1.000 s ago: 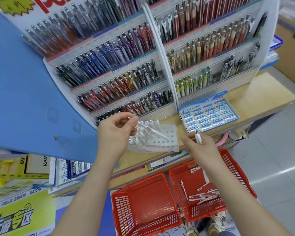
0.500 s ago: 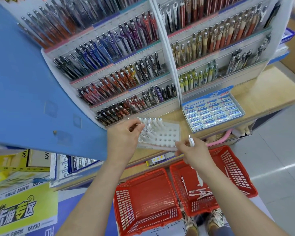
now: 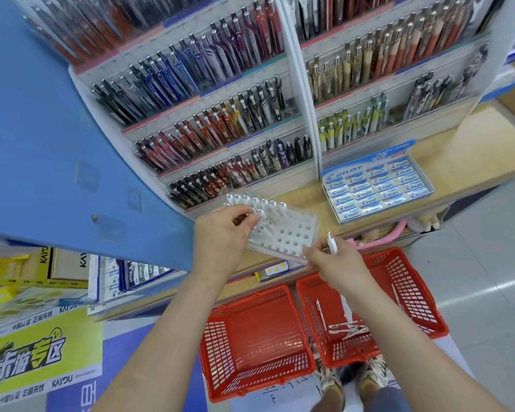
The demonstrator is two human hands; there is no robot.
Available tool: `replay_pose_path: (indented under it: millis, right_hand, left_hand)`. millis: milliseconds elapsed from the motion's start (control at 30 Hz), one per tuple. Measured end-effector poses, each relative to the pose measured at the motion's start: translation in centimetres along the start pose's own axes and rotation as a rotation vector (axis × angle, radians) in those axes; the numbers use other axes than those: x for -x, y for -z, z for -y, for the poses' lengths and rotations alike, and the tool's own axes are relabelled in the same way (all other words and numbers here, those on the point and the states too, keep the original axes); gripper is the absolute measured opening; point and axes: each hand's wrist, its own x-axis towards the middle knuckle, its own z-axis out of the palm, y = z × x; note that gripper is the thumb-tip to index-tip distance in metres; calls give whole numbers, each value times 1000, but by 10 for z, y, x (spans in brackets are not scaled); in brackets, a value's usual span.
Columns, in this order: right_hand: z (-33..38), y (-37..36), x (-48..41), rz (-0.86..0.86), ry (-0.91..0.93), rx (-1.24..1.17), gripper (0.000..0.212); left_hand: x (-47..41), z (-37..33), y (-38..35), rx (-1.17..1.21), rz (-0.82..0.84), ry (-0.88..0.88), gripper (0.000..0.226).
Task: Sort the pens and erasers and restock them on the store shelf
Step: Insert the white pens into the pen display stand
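Note:
A white pen holder point(image 3: 292, 233) with rows of holes stands on the wooden shelf, with several white pens point(image 3: 269, 208) upright along its back rows. My left hand point(image 3: 220, 236) is at the holder's left side and pinches the top of one white pen set in a hole. My right hand point(image 3: 336, 263) grips another white pen point(image 3: 332, 244), tip up, while its fingers touch the holder's front right corner. More white pens point(image 3: 347, 327) lie in the right red basket point(image 3: 419, 295). A blue box of Pilot erasers point(image 3: 376, 185) sits on the shelf to the right.
A tiered rack of coloured pens point(image 3: 220, 123) rises behind the holder. A blue panel point(image 3: 42, 144) stands out at the left. The left red basket point(image 3: 256, 340) on the floor holds nothing. A pink item point(image 3: 399, 230) lies under the shelf edge. Grey floor opens to the right.
My left hand has brought its white pen down from a slant into a hole of the holder. My right hand has moved left to the holder's front corner, still holding its pen.

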Motion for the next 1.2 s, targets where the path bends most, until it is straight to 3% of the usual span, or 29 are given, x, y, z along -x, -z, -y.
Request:
replay_pose_path:
  millis: [167,333,667,733,800,900,967,1100,1200]
  right_hand:
    - [-1,1,0,3,24,-31,24]
    - [-3,0,-1,-31,38,-71,15]
    - [22,9,4,-45,105,13,11]
    - [33,17,12,16,164,34,20]
    - [45,22,21,88,238,93,22]
    - [62,23,32,199,358,244,16]
    - [70,22,38,252,393,284,22]
    - [77,23,43,326,401,190,22]
    - [73,29,42,343,346,78,14]
  left_hand:
    - [2,2,-6,-87,74,-44,6]
    - [-3,5,-9,-225,45,-92,10]
    - [-6,4,-11,-351,86,-54,18]
    - [-3,-3,-6,-267,37,-15,23]
    - [1,-22,1,-25,42,46,19]
    - [8,-61,6,383,310,121,9]
    - [11,-75,7,432,414,91,12]
    - [12,-79,12,504,380,126,9]
    - [5,-70,25,611,231,186,5]
